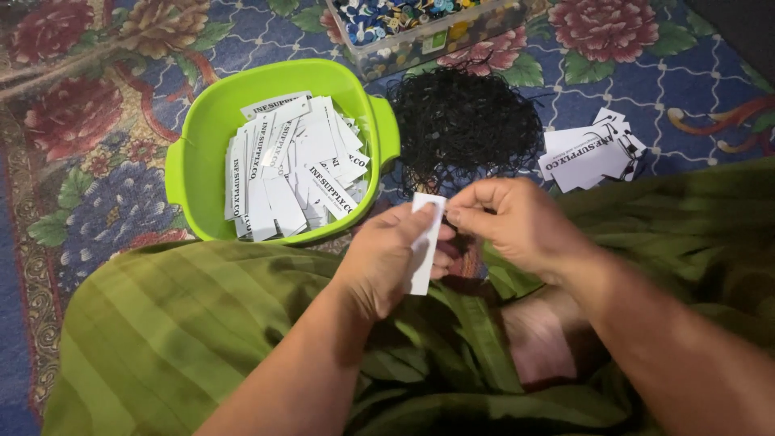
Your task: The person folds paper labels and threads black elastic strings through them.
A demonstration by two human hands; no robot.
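Left hand: clamped on a white paper tag, thumb on its face, fingers behind it; the tag stands nearly upright over the lap.
Right hand: fingertips pinched together at the tag's top edge; whether a black string sits between them cannot be told.
White paper tag: held between both hands, above the green cloth covering the knees.
Black strings: a loose tangled heap on the carpet just beyond the right hand's fingertips.
Green tub: beyond the left hand and to its left, filled with a pile of white printed tags.
Finished tags: a small stack with black loops, beyond the right hand and to its right.
Clear box: farther off past the strings, holding small mixed-colour pieces.
Carpet: flowered, blue and red, under everything.
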